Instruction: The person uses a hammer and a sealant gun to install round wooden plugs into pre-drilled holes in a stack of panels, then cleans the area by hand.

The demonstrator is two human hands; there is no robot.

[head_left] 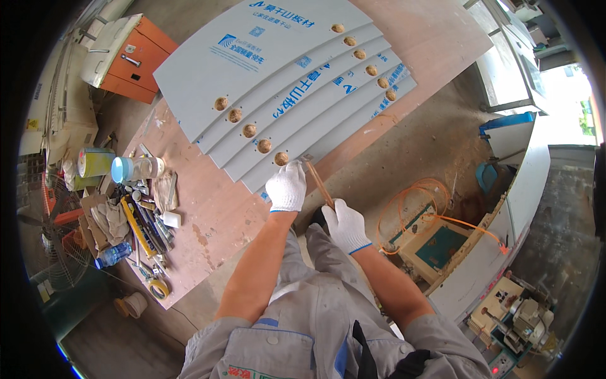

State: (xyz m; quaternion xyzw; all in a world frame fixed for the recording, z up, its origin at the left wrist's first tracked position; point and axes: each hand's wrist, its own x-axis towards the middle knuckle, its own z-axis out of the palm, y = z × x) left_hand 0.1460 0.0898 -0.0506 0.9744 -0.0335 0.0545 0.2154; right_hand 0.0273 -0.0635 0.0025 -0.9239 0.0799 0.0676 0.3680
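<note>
left hand (286, 187): white glove, palm down, fingers curled, forearm bare
right hand (346, 224): white glove, fist closed, forearm bare, reaching forward

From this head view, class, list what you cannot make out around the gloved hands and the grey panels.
- Head of the wooden-handled tool: hidden by the left hand.
- Right hand fingers: curled under, glove covers them.
- Lowest grey panel: near corner covered by the left hand.
- Small tools on the workbench: too small to tell.

A woodworking workshop: drilled panels (278, 76) on a plywood bench (214, 215), scattered tools (142, 221).
</note>
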